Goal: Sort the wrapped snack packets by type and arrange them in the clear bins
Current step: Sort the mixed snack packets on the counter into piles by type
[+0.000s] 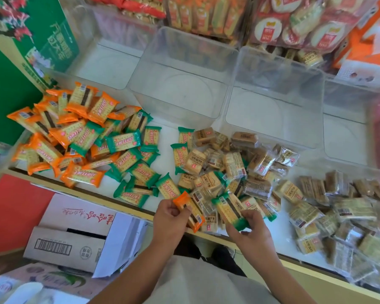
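Orange heap: orange-ended crinkled plastic cracker packets (59,132) piled at the far left of the white counter (167,137), well apart from the bins.
Green heap: green-ended cracker packets (138,172) just right of the orange heap, the two overlapping at their border.
Left hand: left hand (168,218) pinching one orange-ended packet (190,212) by its near end, above the counter's front edge.
Right hand: right hand (248,227) pinching one green-ended packet (229,208) by its lower seal.
Brown heap: clear-wrapped brown biscuit packets (226,163) under and beyond both hands, with a few green ones still mixed in.
Clear bins: transparent rectangular plastic bins (272,69) along the back, showing bare floors.
Step in hand (judged): pulling stray colours out of the mixed heap.
Good practice (judged): send each packet to its matching heap, orange far left and green nearer; grip by the seals so the crackers do not crack; lay packets flat and aligned when the bins are filled.
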`<action>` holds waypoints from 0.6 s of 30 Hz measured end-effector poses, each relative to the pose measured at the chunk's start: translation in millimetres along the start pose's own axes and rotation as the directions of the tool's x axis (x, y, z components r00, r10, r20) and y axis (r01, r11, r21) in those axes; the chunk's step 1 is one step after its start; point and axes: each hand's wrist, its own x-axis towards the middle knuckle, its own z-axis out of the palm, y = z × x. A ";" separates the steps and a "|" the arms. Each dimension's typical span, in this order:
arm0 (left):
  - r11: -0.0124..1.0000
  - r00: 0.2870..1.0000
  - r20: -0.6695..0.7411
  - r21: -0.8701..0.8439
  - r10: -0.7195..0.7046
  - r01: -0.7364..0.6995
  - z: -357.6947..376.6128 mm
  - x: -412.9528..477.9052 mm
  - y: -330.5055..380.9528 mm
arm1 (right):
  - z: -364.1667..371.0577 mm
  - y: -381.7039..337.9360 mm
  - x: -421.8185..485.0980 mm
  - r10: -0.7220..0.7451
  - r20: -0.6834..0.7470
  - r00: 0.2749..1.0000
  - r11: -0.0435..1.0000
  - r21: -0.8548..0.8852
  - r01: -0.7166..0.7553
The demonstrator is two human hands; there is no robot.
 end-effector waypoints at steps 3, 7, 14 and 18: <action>1.000 1.000 0.025 -0.005 0.015 -0.014 -7.3 6.7 11.6 | 3.0 -7.1 12.1 -0.002 0.014 1.000 1.000 0.025 0.001; 0.999 0.999 0.047 -0.036 -0.026 0.028 -16.7 8.3 11.2 | -5.4 -18.3 15.7 -0.006 -0.021 1.000 1.000 0.009 0.006; 0.996 0.996 -0.070 -0.073 -0.052 0.047 -47.4 18.7 6.2 | -2.1 -35.7 3.9 -0.017 0.002 1.000 0.991 0.133 0.017; 0.997 0.993 -0.111 -0.071 -0.051 0.043 -51.7 33.0 11.8 | 13.8 -54.2 12.2 -0.056 0.051 0.997 0.992 0.120 0.050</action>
